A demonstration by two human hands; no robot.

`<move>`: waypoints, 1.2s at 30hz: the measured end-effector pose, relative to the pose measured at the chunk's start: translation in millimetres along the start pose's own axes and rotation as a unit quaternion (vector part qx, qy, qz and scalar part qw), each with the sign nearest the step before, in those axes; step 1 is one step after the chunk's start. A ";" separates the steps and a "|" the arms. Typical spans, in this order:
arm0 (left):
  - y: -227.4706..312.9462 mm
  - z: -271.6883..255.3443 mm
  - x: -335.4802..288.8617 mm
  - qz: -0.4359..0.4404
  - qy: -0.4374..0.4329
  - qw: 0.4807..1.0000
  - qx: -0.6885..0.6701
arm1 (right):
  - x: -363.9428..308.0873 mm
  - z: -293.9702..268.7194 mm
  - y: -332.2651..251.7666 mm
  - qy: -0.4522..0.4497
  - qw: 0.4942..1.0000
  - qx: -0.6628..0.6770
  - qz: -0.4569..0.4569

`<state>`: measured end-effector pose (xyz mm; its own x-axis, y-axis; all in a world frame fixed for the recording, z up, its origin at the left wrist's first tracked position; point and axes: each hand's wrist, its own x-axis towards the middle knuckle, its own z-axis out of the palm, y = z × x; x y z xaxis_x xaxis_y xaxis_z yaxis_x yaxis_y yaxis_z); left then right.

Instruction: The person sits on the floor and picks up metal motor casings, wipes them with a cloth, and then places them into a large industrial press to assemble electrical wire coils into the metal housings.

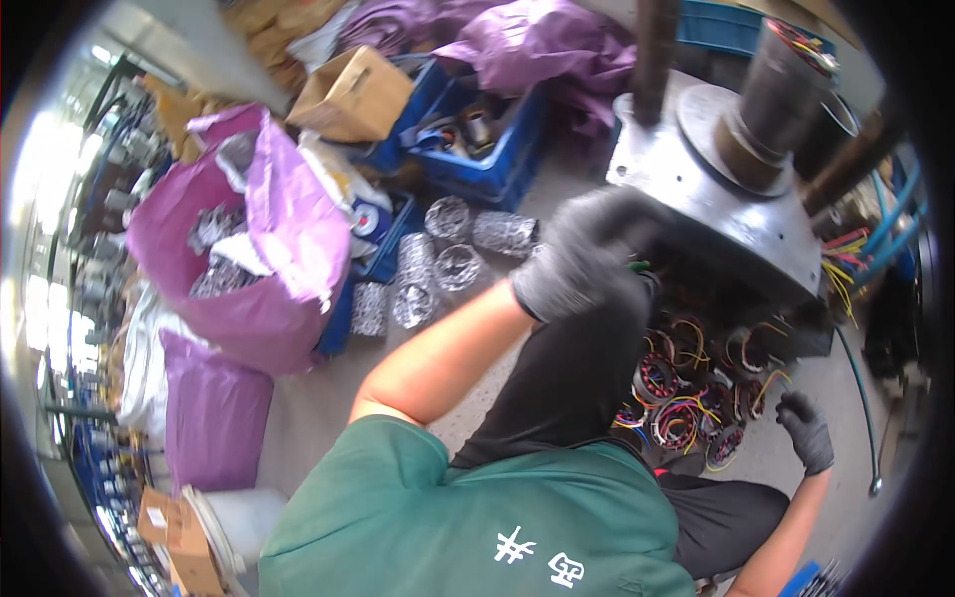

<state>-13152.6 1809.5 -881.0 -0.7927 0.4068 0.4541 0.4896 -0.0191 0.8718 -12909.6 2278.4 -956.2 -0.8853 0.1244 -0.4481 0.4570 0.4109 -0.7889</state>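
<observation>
Wound stators (678, 422) are clustered on the floor (313, 408), left of right hand (807, 434), its fingers loosely parted | left hand (579, 254) is outstretched beside press plate (701, 184), blurred; grip cannot be told

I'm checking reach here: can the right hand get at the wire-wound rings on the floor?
Likely yes: the gloved right hand is close beside the wire-wound rings, and nothing visible stands between it and the nearest ones.
</observation>
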 end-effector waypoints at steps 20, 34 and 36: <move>-309.0 -70.4 -177.6 -0.316 0.013 0.862 0.396 | 32.4 26.8 11.9 -0.066 0.985 -0.148 0.056; -352.8 -54.7 -137.5 -0.440 -0.134 0.831 0.312 | 31.7 13.5 24.8 0.014 0.981 -0.106 0.160; -354.6 -59.3 -165.6 -0.450 -0.155 0.839 0.261 | 34.6 9.7 28.0 0.011 0.982 -0.105 0.159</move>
<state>-13216.5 1694.7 -1254.5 -0.8334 0.2615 -0.4869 -0.1007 0.7943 0.5991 -12926.6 2285.5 -997.8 -0.7042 0.2955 -0.6456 0.6842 0.5252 -0.5060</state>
